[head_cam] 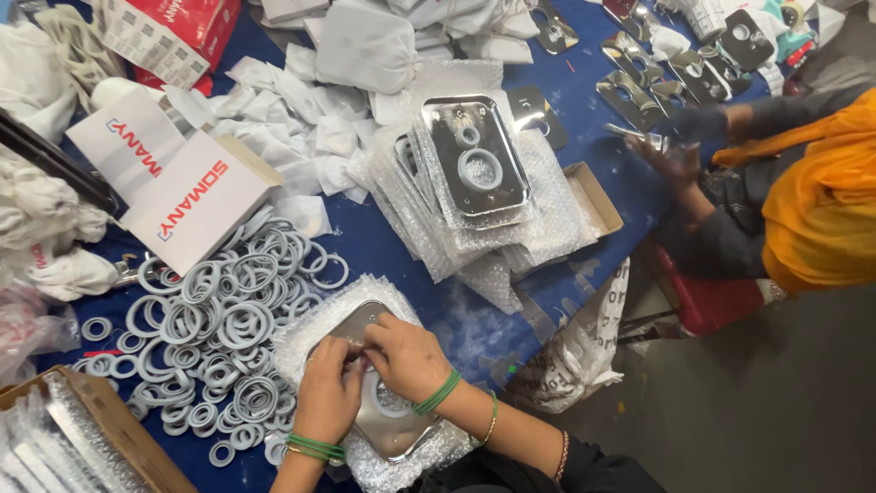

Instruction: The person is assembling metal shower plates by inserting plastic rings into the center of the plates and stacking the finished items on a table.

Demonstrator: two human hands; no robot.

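Observation:
A shiny metal plate (392, 429) lies on a sheet of bubble wrap (315, 324) at the near table edge. A grey ring sits on it under my wrist. My left hand (328, 388) and my right hand (408, 356) meet over the plate's far end, fingers pinched together on a small part I cannot make out. Both wrists wear green bangles. A heap of grey rubber rings (224, 329) spreads just left of my hands.
A stack of bubble-wrapped metal plates (474, 169) stands mid-table. White cloth pouches (365, 46) and an open white carton (187, 196) lie beyond. A cardboard box (109, 424) sits at the near left. Another person's hand (671, 160) works on metal parts at the right.

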